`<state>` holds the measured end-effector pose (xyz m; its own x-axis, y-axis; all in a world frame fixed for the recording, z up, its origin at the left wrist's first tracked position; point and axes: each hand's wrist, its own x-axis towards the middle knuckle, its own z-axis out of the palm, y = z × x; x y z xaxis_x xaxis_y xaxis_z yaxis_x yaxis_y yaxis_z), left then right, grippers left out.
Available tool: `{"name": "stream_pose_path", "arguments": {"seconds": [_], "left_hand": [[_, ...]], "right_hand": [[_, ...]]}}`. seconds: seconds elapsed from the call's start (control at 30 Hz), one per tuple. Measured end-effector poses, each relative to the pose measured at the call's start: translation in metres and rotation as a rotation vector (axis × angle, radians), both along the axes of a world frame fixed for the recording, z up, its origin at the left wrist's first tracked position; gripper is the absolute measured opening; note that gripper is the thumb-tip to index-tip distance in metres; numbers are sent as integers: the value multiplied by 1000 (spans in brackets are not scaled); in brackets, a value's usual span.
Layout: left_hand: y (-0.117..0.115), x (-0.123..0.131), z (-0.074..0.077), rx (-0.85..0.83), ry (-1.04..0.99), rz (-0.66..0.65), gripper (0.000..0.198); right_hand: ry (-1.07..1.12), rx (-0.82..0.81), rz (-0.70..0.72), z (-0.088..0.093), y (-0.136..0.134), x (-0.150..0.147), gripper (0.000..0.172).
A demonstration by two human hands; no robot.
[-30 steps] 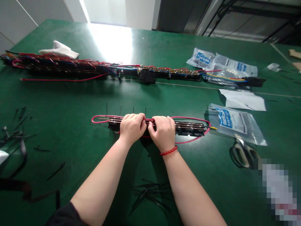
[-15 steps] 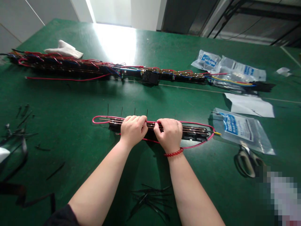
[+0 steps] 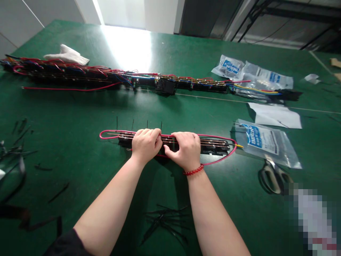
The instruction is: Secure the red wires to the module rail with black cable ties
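A long black bar with thin copper-coloured rods along its top lies crosswise in front of me. A red wire loops round it, bulging past both ends. Several thin black cable ties stand up along its far side, left of centre. My left hand is closed over the bar, its thumb and fingertips together at the red wire. My right hand lies over the bar just to the right, fingers curled across the far edge and thumb on the near side. Its fingertips are hidden.
Behind lies a longer wired assembly, with a white glove beyond it. To the right are a plastic bag, white paper and scissors. Loose cable ties lie near my forearms; black scraps are at left.
My right thumb has moved away from its fingers, leftward along the bar. My left hand keeps its place on the bar. The whole view has shifted slightly.
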<state>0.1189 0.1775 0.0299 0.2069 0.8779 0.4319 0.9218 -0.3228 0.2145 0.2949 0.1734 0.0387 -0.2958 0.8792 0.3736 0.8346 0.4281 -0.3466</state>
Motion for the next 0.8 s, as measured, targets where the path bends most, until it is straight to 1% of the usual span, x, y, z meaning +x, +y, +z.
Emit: {"name": "stream_pose_path", "arguments": {"seconds": [0.17, 0.33, 0.4, 0.5, 0.6, 0.67, 0.73, 0.8], "left_hand": [[1, -2, -2, 25, -17, 27, 17], [-1, -4, -1, 90, -100, 99, 16], [-3, -3, 0, 102, -130, 96, 16], [-5, -1, 2, 118, -161, 54, 16], [-4, 0, 0, 94, -152, -69, 17], [-2, 0, -2, 45, -130, -142, 25], [0, 0, -4, -1, -111, -156, 36], [1, 0, -5, -28, -101, -142, 40]], "right_hand": [[-20, 3, 17, -2, 2, -3, 32], [-13, 7, 62, -5, 5, -11, 32], [-10, 2, 84, -5, 6, -13, 32], [-14, -4, 92, -6, 6, -14, 33], [-21, -2, 77, -7, 7, -13, 30], [-18, 2, 73, -9, 7, -12, 30], [-3, 4, 71, -10, 8, -12, 30], [15, 10, 52, -12, 8, -12, 32]]}}
